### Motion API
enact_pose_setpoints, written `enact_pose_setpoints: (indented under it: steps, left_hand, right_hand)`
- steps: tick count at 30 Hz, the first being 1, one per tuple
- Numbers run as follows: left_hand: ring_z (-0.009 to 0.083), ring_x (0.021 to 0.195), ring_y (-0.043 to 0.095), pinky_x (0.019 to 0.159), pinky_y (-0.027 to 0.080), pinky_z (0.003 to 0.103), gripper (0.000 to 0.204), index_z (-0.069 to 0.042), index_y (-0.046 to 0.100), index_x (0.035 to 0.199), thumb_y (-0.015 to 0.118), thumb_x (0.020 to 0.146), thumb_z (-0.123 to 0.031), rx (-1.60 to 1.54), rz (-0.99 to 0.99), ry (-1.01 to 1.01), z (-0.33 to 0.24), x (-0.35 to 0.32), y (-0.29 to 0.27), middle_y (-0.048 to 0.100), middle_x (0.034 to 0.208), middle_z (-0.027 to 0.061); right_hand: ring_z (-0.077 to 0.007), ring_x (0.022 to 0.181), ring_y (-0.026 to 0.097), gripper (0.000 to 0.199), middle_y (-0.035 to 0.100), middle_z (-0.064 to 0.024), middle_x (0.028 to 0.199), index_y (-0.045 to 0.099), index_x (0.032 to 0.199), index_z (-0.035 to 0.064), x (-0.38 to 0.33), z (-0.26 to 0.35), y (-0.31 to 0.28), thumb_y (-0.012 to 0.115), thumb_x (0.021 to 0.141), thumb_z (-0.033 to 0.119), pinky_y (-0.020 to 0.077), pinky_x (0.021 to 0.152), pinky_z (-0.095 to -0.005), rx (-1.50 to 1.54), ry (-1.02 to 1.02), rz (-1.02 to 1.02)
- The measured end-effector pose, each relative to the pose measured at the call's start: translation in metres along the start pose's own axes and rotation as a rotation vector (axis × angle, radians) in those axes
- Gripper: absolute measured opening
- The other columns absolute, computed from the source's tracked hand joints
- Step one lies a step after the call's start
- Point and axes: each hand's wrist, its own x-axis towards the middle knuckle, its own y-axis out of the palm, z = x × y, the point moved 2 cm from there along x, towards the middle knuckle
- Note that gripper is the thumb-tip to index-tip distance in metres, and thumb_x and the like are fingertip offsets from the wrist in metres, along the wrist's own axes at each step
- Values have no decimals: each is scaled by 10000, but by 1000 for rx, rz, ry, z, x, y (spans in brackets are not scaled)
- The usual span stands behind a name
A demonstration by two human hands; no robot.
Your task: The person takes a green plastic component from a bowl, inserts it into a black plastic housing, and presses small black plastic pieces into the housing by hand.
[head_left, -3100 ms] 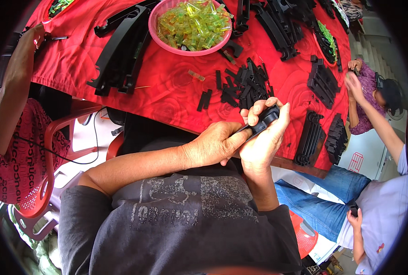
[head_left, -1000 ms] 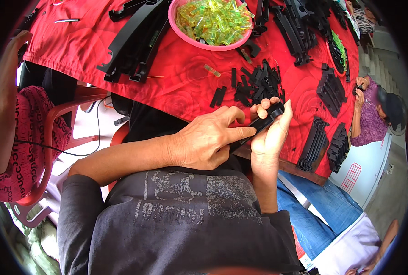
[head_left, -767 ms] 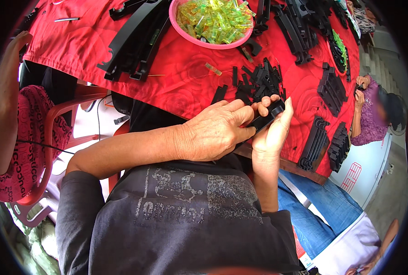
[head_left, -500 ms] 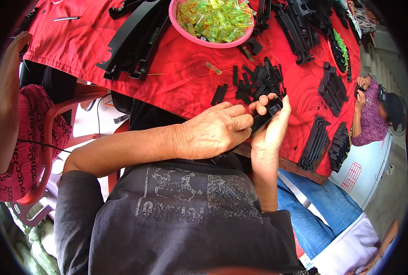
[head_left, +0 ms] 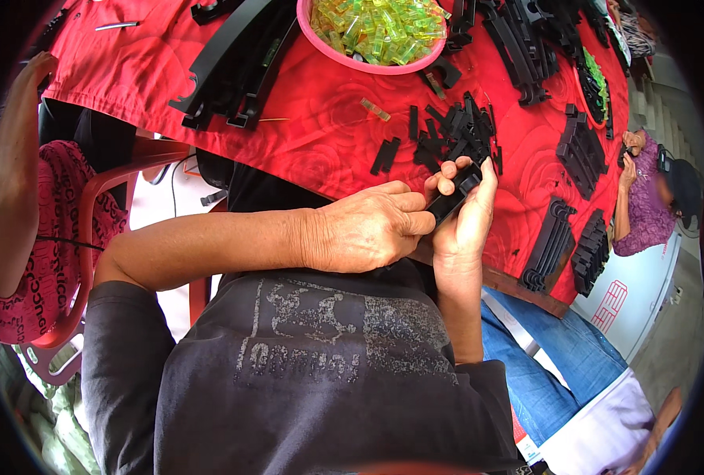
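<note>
A narrow black plastic part (head_left: 449,203) is held in front of my chest, just over the table's near edge. My right hand (head_left: 464,226) cradles it from the right, its fingers curled round the far end. Closed at the lower end of the part is my left hand (head_left: 371,228), knuckles up; its fingertips are hidden, so I cannot tell whether it grips the part or something smaller. Just beyond my hands, a loose pile of small black strips (head_left: 466,131) lies on the red tablecloth (head_left: 328,150). A few short black pieces (head_left: 385,156) lie left of the pile.
A pink bowl (head_left: 371,68) of yellow-green clear pieces stands beyond the pile. Long black mouldings (head_left: 237,67) lie at the left, more black parts (head_left: 580,154) at the right. One person (head_left: 641,190) handles something small at the far right; another person's arm (head_left: 11,174) shows at the left.
The view has shifted slightly. Both my hands stay together on the black part, with hardly any change in their grip.
</note>
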Motion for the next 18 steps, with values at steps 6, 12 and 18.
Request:
enact_pose_setpoints:
  steps: [6,12,18]
  left_hand:
    - [223,838,539,745,447,359,282,23,667,934,693,716,-152,7,92,-49,-3,-7,0,497,880,57]
    - [244,880,539,815,444,381,373,39,654,1047,710,749,-179,-60,153,-23,-1,-7,-4,504,905,67]
    - [258,942,543,879,432,409,448,33,650,1094,723,775,-273,-102,219,-39,-3,-9,-12,523,935,75]
  right_hand:
    - [-151,617,544,372,578,-45,768,575,924,112,-1,0,2,535,1003,473,509,715,-352,2,12,-11]
    - [-150,616,543,373,584,-43,766,583,922,114,2,-4,-2,542,1000,476,508,714,-347,12,44,-21]
    - [-149,618,542,379,581,-43,757,581,925,114,-1,-1,0,534,1005,481,507,716,-348,-12,22,-25]
